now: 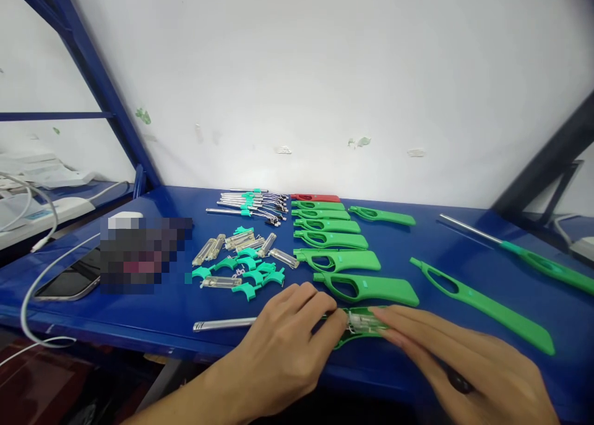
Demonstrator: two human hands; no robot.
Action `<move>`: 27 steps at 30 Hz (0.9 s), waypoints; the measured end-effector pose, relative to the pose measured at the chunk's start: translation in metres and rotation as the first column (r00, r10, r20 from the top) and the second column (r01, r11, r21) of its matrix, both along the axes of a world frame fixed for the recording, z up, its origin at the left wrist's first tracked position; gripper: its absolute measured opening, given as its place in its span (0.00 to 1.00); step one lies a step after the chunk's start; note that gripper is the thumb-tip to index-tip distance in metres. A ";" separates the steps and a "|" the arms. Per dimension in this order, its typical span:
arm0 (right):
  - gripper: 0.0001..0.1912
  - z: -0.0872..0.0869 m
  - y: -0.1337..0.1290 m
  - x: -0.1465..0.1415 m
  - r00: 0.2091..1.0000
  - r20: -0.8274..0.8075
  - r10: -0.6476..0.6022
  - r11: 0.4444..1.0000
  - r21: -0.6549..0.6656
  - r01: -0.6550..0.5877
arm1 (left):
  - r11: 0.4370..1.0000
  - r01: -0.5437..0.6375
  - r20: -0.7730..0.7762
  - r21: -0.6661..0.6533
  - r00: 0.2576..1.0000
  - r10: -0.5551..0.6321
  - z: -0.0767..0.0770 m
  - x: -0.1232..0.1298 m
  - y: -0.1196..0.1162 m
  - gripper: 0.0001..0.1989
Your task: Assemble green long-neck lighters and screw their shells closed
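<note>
At the table's front edge lies a partly assembled green lighter (346,340), its inside showing. A slim metal tube (223,324) sticks out of it to the left, and a clear fuel tank (362,320) sits in its body. My left hand (292,335) is closed over the tube end, fingers pinched at the handle opening and covering the parts there. My right hand (464,357) grips the lighter's right end, thumb and fingers at the tank. Just behind lies a row of green lighter shells (390,289), with one red shell (320,197) at the back.
Loose clear tanks (284,258) and teal triggers (250,263) lie left of the shells. Metal tubes with wires (241,202) are piled behind. On the right rest a single green shell (501,307) and a lighter with its tube (547,264). A phone (69,279) and white cable are far left.
</note>
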State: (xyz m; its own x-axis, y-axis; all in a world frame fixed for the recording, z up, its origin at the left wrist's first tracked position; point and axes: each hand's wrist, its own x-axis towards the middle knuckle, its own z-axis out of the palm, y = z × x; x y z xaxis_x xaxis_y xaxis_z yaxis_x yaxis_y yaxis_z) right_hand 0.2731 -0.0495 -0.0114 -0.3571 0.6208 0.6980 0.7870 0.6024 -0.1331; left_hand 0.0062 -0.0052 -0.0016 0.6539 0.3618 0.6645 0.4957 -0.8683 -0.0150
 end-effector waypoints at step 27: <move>0.14 0.010 0.012 -0.008 0.997 -0.072 -0.024 0.998 0.049 0.028 | 0.796 -0.582 -0.337 -0.169 0.793 0.508 0.046 -0.132 0.044 0.21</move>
State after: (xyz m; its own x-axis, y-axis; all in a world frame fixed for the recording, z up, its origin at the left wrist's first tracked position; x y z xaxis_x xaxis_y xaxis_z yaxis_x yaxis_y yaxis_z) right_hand 0.2655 -0.0377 -0.0017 -0.2898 0.5927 0.7515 0.7920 0.5893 -0.1594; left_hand -0.1256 0.0386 0.0446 0.4288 0.8394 0.3340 0.8954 -0.4440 -0.0337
